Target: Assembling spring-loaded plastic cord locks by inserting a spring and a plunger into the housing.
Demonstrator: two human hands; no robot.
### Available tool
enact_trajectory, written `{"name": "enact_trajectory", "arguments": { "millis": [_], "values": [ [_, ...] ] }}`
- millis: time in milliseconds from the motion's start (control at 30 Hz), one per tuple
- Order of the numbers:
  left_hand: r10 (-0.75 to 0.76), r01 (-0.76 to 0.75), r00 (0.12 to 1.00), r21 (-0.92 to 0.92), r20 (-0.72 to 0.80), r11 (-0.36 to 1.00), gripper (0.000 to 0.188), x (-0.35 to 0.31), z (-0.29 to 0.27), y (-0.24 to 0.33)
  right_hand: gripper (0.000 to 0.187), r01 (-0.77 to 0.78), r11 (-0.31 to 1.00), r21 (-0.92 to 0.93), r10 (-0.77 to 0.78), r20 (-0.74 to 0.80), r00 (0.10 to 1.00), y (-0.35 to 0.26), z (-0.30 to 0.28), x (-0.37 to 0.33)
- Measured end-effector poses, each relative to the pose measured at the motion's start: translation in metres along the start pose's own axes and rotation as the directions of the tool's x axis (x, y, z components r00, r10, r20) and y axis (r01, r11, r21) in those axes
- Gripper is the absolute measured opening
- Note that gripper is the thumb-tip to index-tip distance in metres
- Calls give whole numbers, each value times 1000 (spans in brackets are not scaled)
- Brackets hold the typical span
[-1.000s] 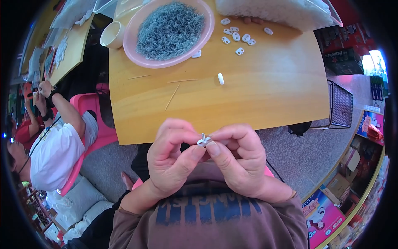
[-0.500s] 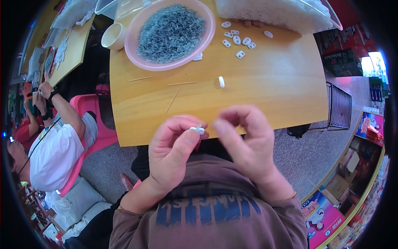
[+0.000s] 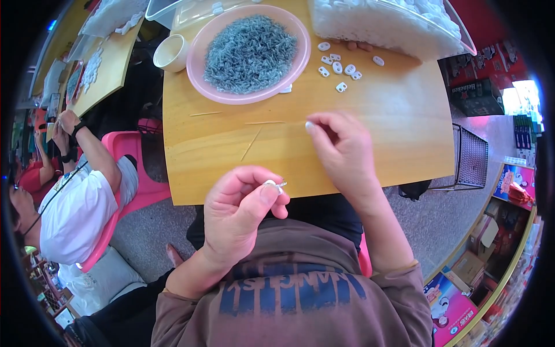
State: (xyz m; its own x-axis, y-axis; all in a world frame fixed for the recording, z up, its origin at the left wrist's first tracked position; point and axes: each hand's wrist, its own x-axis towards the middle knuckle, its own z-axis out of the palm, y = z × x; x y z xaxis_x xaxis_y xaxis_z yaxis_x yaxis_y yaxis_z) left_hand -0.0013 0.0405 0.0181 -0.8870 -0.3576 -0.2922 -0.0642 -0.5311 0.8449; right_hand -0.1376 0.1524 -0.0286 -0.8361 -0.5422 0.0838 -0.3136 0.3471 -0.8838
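Observation:
My left hand (image 3: 234, 202) is closed in a pinch near the table's front edge, gripping a small white plastic piece (image 3: 270, 183) mostly covered by thumb and fingers. A tiny coil spring (image 3: 281, 184) sticks out from it to the right. Farther forward and to the right, my right hand (image 3: 344, 147) pinches a white oval plastic piece (image 3: 309, 125) at the tabletop, with only its end showing. Three thin wooden toothpicks (image 3: 264, 122) lie left of that hand. Several white oval pieces with two holes, like cord locks (image 3: 337, 67), are scattered beyond it.
A pink bowl (image 3: 193, 52) heaped with small grey spring-like pieces stands on the wooden table (image 3: 404, 127), beside a cream cup (image 3: 171, 53). A clear bin (image 3: 376, 37) of white parts is at the far right. Another person (image 3: 81, 196) sits at left on a pink chair.
My right hand has moved forward from near my left hand and taken hold of the white oval piece on the table. The spring at my left hand now points rightward.

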Motion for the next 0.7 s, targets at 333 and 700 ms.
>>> {"name": "enact_trajectory", "arguments": {
  "millis": [333,700],
  "values": [
    [-29,27,998,39,46,999,10,-5,12,12,21,-491,134,861,254,449,857,-52,-26,-42],
    [-46,43,997,52,59,998,10,-3,17,9,19,-475,155,866,234,435,870,-50,-26,-47]
  ]
}}
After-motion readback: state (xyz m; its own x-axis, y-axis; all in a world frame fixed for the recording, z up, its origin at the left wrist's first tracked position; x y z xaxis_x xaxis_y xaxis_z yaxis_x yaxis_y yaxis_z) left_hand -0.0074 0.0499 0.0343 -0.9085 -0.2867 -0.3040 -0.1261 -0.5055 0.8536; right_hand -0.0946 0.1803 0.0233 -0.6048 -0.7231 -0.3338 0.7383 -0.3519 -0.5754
